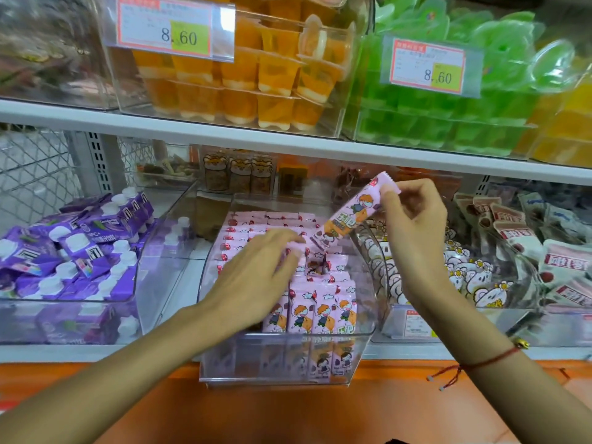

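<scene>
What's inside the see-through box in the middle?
Rows of pink snack packets stand upright in the clear bin. The left hand lies over some, hiding whatever is beneath it. The right hand pinches a lifted packet above the bin.

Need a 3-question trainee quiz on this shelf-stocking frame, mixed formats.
1. True or false: the right hand pinches the upper end of a pink snack packet.
2. What fills the bin left of the clear bin under the hands? A purple pouches; B green jelly cups; C orange jelly cups.
3. Fill in: the left hand touches the stocked packets, whose colour is ____.
Key: 1 true; 2 A; 3 pink.
</scene>
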The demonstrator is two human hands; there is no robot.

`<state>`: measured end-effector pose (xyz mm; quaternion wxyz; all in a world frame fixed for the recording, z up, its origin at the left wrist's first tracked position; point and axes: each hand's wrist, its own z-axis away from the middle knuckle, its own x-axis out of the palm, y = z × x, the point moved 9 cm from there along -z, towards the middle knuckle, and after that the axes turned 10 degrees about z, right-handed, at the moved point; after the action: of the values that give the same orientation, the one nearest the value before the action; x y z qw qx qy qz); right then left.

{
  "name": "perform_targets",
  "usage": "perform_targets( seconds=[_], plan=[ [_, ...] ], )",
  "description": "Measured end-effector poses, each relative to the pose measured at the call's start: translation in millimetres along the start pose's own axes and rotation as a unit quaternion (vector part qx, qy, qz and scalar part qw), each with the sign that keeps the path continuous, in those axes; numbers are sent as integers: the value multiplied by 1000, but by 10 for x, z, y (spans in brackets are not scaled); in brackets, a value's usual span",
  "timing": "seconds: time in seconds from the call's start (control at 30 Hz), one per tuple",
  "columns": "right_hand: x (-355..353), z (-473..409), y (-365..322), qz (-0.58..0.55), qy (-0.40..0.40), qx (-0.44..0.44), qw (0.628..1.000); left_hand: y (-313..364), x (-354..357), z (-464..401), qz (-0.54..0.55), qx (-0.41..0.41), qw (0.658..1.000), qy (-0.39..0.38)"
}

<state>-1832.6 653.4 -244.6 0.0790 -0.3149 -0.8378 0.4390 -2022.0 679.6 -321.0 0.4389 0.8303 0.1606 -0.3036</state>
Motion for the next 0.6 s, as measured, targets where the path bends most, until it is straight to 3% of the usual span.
perform_targets(
  seconds=[0.1, 0.27, 0.6],
  plan=[
    [103, 104, 146, -69, -59, 105, 990, 43, -167, 1, 146, -21, 986, 80],
    [188, 257, 202, -108, -104, 163, 975, 166, -77, 23, 98, 6, 995, 19],
    [253, 312, 294, -147, -154, 215, 953, 146, -54, 64, 124, -9, 991, 43]
  ],
)
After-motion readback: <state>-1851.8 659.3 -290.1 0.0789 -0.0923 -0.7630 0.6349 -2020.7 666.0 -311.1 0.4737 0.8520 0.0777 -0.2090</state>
